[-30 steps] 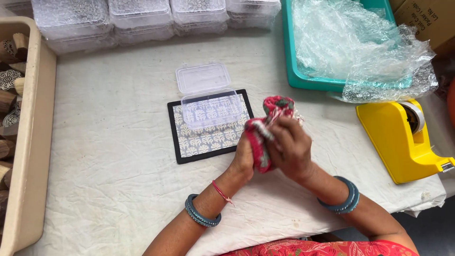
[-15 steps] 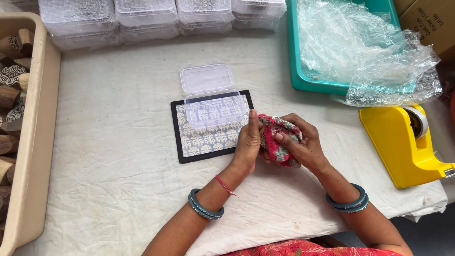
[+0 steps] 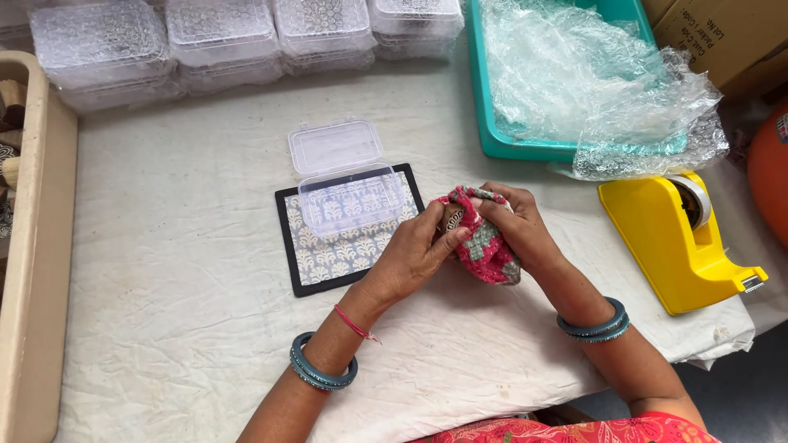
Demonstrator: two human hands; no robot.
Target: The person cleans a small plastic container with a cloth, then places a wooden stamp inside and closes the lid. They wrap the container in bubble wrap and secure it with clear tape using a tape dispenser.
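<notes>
Both hands meet over a red patterned cloth pouch [image 3: 486,246] near the middle of the table. My right hand [image 3: 519,226] grips the pouch from the right side. My left hand [image 3: 419,254] holds its left edge, fingers pressed at the pouch mouth, where a small brown carved piece [image 3: 452,220] shows. Just left of the hands lies a black-framed printed card [image 3: 328,254], and on it stands an open clear plastic box [image 3: 349,193] with its lid folded back.
A teal tray [image 3: 509,139] with bubble wrap [image 3: 591,82] sits at the back right. A yellow tape dispenser [image 3: 677,242] stands to the right. Stacked clear boxes [image 3: 222,41] line the far edge. A beige crate [image 3: 33,254] of wooden blocks runs along the left.
The hands have lowered the pouch from mid-air toward the table and bunched it between them. My left hand has shifted to the pouch's mouth.
</notes>
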